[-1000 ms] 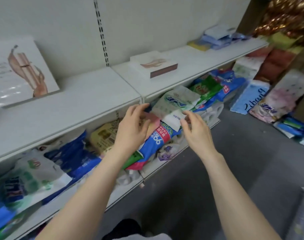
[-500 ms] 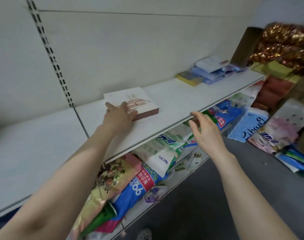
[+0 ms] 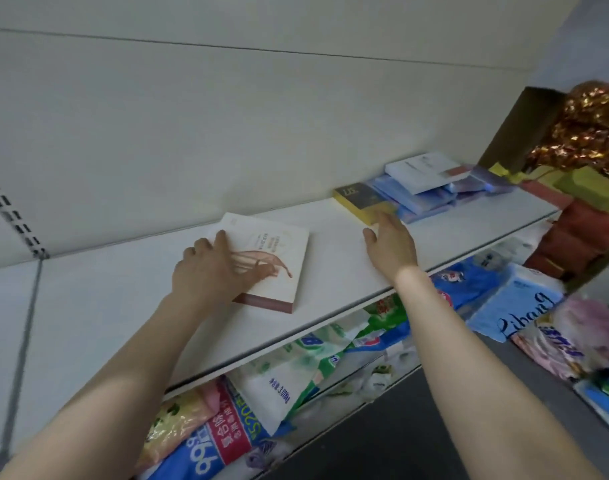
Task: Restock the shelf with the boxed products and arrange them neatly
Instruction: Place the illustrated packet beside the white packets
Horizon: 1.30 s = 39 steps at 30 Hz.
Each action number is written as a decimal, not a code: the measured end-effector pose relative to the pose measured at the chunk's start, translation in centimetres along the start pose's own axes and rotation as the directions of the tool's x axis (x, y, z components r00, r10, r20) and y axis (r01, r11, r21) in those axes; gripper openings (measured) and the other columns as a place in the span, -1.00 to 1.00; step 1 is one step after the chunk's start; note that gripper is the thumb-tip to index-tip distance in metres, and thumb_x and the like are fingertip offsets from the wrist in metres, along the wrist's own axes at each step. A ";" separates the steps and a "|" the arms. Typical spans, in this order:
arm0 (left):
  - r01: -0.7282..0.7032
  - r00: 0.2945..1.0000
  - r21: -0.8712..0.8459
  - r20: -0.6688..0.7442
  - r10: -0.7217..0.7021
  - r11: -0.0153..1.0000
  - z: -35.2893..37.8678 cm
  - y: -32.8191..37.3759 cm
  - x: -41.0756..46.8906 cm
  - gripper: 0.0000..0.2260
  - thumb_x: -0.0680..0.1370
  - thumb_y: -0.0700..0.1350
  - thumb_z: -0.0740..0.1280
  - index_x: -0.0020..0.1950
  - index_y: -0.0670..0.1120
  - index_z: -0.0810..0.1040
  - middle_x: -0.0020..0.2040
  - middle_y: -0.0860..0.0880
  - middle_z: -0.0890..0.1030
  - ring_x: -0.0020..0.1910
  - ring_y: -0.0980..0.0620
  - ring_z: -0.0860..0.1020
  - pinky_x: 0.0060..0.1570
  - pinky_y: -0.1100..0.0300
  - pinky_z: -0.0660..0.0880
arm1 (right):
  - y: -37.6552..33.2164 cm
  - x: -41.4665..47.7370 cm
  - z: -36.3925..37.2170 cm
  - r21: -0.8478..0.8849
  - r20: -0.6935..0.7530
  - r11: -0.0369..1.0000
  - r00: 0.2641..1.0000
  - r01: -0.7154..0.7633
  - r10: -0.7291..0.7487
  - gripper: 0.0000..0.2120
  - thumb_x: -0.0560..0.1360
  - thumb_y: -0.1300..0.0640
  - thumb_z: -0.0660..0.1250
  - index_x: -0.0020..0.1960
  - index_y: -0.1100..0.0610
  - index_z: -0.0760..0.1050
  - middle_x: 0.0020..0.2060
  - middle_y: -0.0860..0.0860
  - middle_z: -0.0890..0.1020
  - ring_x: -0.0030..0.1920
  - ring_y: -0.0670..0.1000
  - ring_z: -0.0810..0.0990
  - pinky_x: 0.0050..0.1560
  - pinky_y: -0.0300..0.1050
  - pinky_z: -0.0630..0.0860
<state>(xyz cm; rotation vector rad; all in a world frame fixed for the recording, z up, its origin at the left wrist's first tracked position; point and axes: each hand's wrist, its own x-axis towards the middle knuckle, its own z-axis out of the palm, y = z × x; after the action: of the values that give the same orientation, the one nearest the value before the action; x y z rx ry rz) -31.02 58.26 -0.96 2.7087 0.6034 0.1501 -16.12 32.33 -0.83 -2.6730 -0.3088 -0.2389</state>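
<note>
Left hand [image 3: 220, 271] is laid flat on the white box [image 3: 279, 258], fingers spread and fairly straight, thumb resting on the printed lid; nothing is gripped, it's more of a press. The box lies flat on the shelf [image 3: 123, 306], skewed, with its brown front edge near the lip. Right hand [image 3: 389, 240] is stretched out with loose fingers and the thumb splayed, fingertips right at the near corner of the yellow box [image 3: 360, 199]. Actual contact can't be made out, tbh.

Looks like a straighten-and-slide step. It'd probably be done best with the palm kept low so the box gets pushed rather than tipped, and the brown edge squared to the shelf lip before anything else is lined up against it. The yellow box could be nudged by its corner, but a flat push on its side should twist it less.

Shelf surface is smooth and white, so boxes will likely slide easily and overshoot. Further right, a messy stack [image 3: 431, 188] of blue and white boxes is piled beside the yellow one. Soft packs [image 3: 279, 382] are crammed in underneath, and a grey floor [image 3: 417, 427] is seen below.
</note>
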 end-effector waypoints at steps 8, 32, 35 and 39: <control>0.267 0.964 -0.080 0.031 -0.265 0.960 0.3 3.0 -0.1 0.11 0.23 0.41 0.43 0.55 0.07 -0.14 0.33 -0.25 0.30 0.29 -0.30 0.37 0.27 -0.13 0.37 | 3.1 7.4 4.0 -0.153 0.106 0.974 0.983 0.166 -0.151 -0.52 0.64 -0.02 0.09 0.43 0.27 0.31 0.37 0.27 0.40 0.36 0.28 0.36 0.33 0.15 0.36; -0.061 0.756 -0.977 -0.180 -0.629 0.206 -1.1 1.7 -14.0 -0.75 0.56 -0.17 0.33 0.24 -0.12 0.48 -0.01 -0.13 0.67 -0.10 -0.08 0.66 -0.06 0.02 0.57 | -1.3 -0.8 -1.7 0.634 0.078 0.770 0.986 0.067 -0.150 -0.54 0.35 0.08 0.58 0.15 0.14 0.47 -0.10 -0.02 0.58 -0.06 0.06 0.58 -0.04 -0.12 0.44; -0.142 0.709 -0.982 -0.189 -0.680 0.125 -2.1 -1.0 -17.6 -0.77 0.58 -0.18 0.30 0.23 -0.15 0.50 0.03 -0.14 0.68 -0.05 -0.11 0.66 -0.06 -0.01 0.59 | -3.6 -4.2 -0.6 0.774 0.052 0.629 0.983 0.073 -0.178 -0.68 0.35 0.07 0.58 0.04 0.07 0.57 -0.11 0.01 0.69 -0.05 0.08 0.67 0.07 0.07 0.58; -0.198 0.617 -0.973 -0.218 -0.756 0.118 -3.6 -6.1 -23.6 -0.78 0.58 -0.19 0.30 0.21 -0.17 0.51 0.05 -0.15 0.67 -0.09 -0.04 0.66 -0.14 0.08 0.61 | -8.8 -10.2 0.4 0.849 0.107 0.526 0.965 0.036 -0.240 -0.76 0.36 0.02 0.55 -0.03 -0.06 0.56 -0.09 -0.04 0.71 -0.04 0.02 0.68 0.10 0.15 0.59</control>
<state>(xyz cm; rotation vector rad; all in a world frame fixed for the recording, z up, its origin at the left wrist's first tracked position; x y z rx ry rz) -55.41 54.46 -0.46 0.9952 0.8653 1.1224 -28.09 38.48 0.18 -1.6755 -0.5445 0.1454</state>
